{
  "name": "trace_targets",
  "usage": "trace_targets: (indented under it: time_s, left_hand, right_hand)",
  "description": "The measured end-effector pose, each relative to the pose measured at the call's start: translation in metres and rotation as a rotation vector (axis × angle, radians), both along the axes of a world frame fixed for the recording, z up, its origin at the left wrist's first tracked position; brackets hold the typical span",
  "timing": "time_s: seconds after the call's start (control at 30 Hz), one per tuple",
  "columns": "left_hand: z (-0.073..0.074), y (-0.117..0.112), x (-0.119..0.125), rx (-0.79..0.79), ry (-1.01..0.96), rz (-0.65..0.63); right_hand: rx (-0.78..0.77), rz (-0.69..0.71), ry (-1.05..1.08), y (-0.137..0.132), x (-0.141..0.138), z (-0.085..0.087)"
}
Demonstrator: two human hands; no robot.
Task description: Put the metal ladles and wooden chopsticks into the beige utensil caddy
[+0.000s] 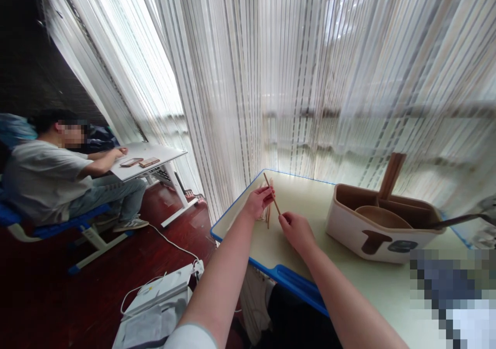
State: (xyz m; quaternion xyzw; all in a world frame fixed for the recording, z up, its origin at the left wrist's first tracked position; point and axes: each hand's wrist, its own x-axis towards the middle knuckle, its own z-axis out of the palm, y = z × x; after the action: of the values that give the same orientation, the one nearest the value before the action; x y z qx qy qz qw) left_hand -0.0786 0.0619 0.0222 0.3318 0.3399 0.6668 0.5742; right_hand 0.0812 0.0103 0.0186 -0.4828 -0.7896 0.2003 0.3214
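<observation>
Between my two hands, a thin brown wooden chopstick (276, 200) is held at a slant above the table. My left hand (261, 202) pinches it around its middle, and my right hand (296, 230) grips its lower end. Several more thin sticks (268, 221) lie on the pale tabletop (298, 194) beneath and beside my left hand, partly covered by it. To the right of my right hand stands a white and brown divided utensil caddy (360, 238), apart from both hands.
In the caddy are a brown upright bundle (392, 176), a round brown piece (383, 217) and a dark handle (461, 220). Blue edging (298, 283) rims the table. Curtains (294, 80) hang behind. At left, a person (46, 178) sits at a white desk (163, 155).
</observation>
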Motion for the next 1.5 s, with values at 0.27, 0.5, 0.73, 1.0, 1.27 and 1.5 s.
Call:
trace_targets:
  time_s: [0.27,0.5,0.73,1.0,1.27,1.5]
  left_hand:
    - [0.038,-0.015,0.026,0.119,0.106,0.088]
    - [0.126,-0.026,0.088,0.332,0.344,0.054]
    - [0.197,-0.039,0.172,0.568,0.300,-0.112]
    - [0.230,-0.025,0.237,0.700,0.329,-0.206]
    - [0.237,0.010,0.253,0.724,0.407,-0.115]
    - [0.227,0.025,0.250,0.663,0.456,-0.164]
  right_hand:
    - [0.062,-0.045,0.074,-0.005,0.014,0.019]
    - [0.122,-0.149,0.031,-0.008,0.067,0.078]
    - [0.213,-0.230,0.068,-0.034,0.154,0.173]
    - [0.310,-0.325,-0.277,-0.025,0.218,0.222]
    - [0.136,-0.272,-0.484,0.019,0.233,0.241]
    - [-0.032,-0.079,-0.476,0.053,0.237,0.228]
